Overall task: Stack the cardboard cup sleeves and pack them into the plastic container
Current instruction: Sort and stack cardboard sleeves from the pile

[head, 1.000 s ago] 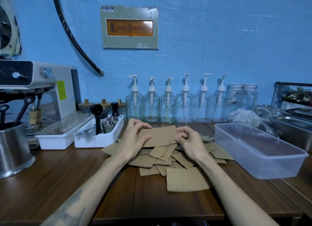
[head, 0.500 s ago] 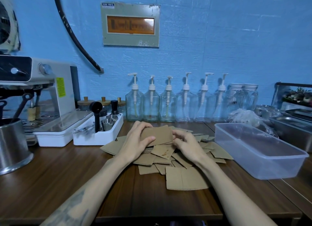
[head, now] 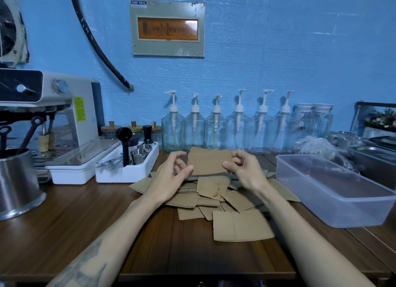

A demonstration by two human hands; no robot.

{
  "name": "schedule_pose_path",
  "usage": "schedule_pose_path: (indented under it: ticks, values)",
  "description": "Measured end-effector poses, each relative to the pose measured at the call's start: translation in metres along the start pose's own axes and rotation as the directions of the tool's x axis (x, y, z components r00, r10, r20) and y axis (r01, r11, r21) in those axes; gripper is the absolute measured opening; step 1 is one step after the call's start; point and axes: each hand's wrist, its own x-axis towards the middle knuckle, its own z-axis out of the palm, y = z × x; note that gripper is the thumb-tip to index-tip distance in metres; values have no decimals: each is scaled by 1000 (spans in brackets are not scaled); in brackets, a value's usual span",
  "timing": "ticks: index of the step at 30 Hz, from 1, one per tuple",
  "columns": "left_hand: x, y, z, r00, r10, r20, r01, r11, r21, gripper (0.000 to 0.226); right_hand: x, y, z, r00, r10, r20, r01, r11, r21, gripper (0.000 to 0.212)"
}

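Observation:
A loose pile of flat brown cardboard cup sleeves (head: 216, 197) lies on the wooden counter in front of me. A small stack of sleeves (head: 209, 161) is lifted just above the pile, held between both hands. My left hand (head: 171, 179) grips its left edge, thumb in front and fingers behind. My right hand (head: 243, 171) pinches its lower right corner with thumb and curled fingers. One sleeve (head: 242, 225) lies apart at the near edge of the pile. The clear plastic container (head: 334, 207) stands to the right with nothing in it.
Behind the pile stand a row of glass pump bottles (head: 216, 128) and glass jars. A white tray of coffee tools (head: 126, 168) and an espresso machine (head: 49, 119) are at left, a steel pitcher (head: 17, 183) far left, metal trays (head: 377, 158) at right.
Both hands have raised the held stack of sleeves off the pile and squared it. The left fingers now sit on its left edge instead of on top.

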Motion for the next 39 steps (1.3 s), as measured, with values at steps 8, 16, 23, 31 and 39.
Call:
schedule_pose_path:
  ticks: [8,16,23,31,39]
  values:
    - [-11,15,2,981,135,137,-156,976,153,38,4,25,-8,997,48,-64,-52,996,-66,4]
    - [-15,24,10,916,134,379,-229,949,218,69,2,25,-7,997,46,-68,-54,991,-120,9]
    - [-10,22,5,915,239,326,-323,918,232,64,-2,19,-7,996,65,-57,-69,995,-74,11]
    - [-12,14,-7,896,400,192,-444,825,351,36,-1,19,-11,993,71,-91,-69,997,31,17]
    - [-6,14,-8,982,135,-134,-129,990,55,10,3,22,-13,979,75,-188,-71,997,27,23]
